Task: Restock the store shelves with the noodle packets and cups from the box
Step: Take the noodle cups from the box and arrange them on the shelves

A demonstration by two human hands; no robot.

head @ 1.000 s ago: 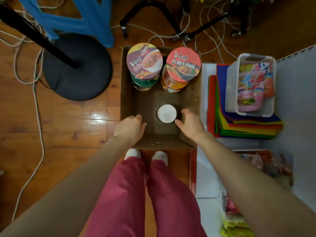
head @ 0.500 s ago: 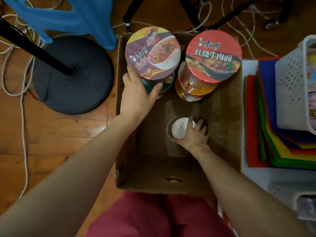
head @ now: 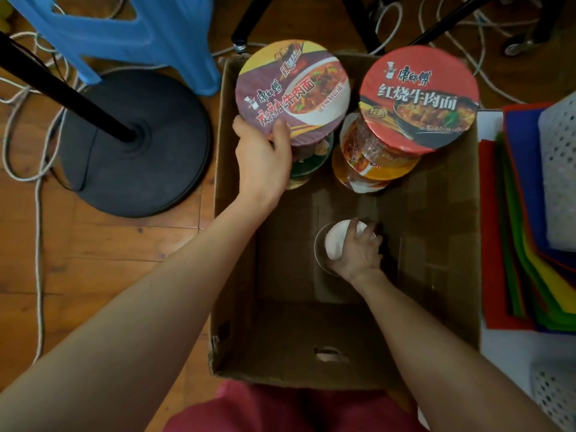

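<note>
Down in the head view, two stacks of noodle cups stand at the far end of the cardboard box (head: 280, 347), and a smaller cup sits alone on its bottom.

The left hand (head: 261, 163) grips the purple-lidded cup (head: 293, 92) at its near rim, thumb up on the lid's edge and fingers curled round the side. That cup tops a stack, with a green cup (head: 307, 171) showing beneath it. Beside it the red-lidded cup (head: 417, 98) sits tilted on an orange cup (head: 374, 176).

The right hand (head: 358, 258) reaches deep into the box and holds the small white-topped cup (head: 333, 244), fingers draped over its top and round its wall.

These cups are probably light, with thin walls that give under a hard squeeze and a film wrap that may slide in the palm. A hold round the wall just under the rim looks safest, since the foil lid would dent. Lifting the top cup straight up should keep the one under it from toppling.

The box stands on a wooden floor (head: 93, 251) strewn with cords. A black stand base (head: 134, 157) and a blue stool (head: 140, 32) lie to the left, stacked coloured sheets (head: 530, 285) and a white perforated basket (head: 561, 169) to the right.
</note>
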